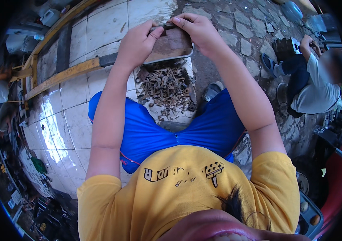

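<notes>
My left hand (140,42) and my right hand (197,34) are closed at the far end of a shallow, rusty metal tray (173,46), gripping near its far edge, where a small dark piece (166,25) shows between my fingertips; what exactly it is I cannot make out. Just below the tray, between my knees, lies a pile of rusty bolts, nuts and other small metal parts (167,88) on the pale floor.
A yellow frame (66,73) lies over white tiles at the left. Rough paving (243,30) runs to the right, where another person (313,84) sits by a dark metal object (283,48). A red vehicle (335,172) stands at lower right; cluttered items line the far left.
</notes>
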Action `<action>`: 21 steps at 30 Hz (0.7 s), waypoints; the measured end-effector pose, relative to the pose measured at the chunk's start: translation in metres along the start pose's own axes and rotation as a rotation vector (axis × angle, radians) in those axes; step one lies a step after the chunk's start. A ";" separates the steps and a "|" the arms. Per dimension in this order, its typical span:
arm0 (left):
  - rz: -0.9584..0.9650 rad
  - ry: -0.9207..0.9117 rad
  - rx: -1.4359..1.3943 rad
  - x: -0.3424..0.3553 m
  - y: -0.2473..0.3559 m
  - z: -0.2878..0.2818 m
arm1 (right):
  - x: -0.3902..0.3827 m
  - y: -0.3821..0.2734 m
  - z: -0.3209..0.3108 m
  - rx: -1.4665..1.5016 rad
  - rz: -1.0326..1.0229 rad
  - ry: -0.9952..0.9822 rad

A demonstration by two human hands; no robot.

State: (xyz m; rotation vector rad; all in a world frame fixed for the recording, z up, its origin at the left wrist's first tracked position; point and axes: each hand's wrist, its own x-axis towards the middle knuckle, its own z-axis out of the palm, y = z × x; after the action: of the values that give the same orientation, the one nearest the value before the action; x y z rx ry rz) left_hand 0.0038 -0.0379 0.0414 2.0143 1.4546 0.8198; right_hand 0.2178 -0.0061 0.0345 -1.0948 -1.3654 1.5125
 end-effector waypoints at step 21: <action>-0.344 -0.089 -0.662 0.006 -0.013 0.012 | 0.008 -0.005 -0.010 -0.615 -0.708 0.040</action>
State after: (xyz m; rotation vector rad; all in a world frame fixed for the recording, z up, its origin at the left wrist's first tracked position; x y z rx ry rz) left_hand 0.0059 -0.0297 0.0251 1.2530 1.2169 0.8949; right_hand 0.2246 0.0047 0.0387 -0.8246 -1.9810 0.5654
